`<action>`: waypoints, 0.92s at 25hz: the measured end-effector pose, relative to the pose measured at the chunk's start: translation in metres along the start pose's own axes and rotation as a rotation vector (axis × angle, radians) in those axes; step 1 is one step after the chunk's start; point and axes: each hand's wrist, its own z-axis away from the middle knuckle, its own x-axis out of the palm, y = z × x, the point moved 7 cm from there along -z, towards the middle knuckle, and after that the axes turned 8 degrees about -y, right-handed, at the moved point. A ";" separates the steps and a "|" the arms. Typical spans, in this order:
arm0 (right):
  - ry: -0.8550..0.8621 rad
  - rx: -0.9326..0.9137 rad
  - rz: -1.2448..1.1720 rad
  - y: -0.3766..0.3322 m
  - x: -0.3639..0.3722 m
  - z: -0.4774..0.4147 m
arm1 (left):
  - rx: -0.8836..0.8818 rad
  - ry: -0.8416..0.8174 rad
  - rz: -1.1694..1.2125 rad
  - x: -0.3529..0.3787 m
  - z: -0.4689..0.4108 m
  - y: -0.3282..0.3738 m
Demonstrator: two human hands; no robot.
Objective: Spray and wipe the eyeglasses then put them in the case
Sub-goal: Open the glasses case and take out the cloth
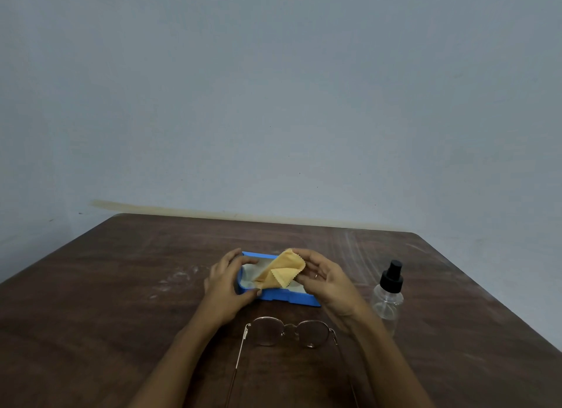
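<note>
Head view looks down on a dark brown wooden desk set against a pale blue-grey wall. A blue eyeglass case lies open near the middle of the desk, its pale lining showing.

The left hand has its grip clamped on the left end of the case, thumb on the near edge and fingers curled over the far edge. The right hand has its grip closed on a yellow-orange cleaning cloth with zigzag edges, pinched between thumb and fingertips. The cloth is raised over the open case, and one corner trails down toward the lining on the left side.

The eyeglasses, thin metal frame with round lenses, lie on the desk just nearer the person than the case, between the two forearms. Their temples are unfolded and point back toward the camera, and neither hand touches them.

A clear spray bottle with a black pump top stands upright on the desk, right of the case and close beside the right wrist.
</note>
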 end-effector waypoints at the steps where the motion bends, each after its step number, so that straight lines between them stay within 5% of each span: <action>1: 0.005 -0.011 0.012 -0.002 0.000 0.000 | 0.008 -0.006 -0.010 -0.001 0.002 0.002; 23: 0.190 -0.235 0.138 -0.028 -0.010 0.001 | 0.248 0.326 0.186 -0.036 0.016 0.054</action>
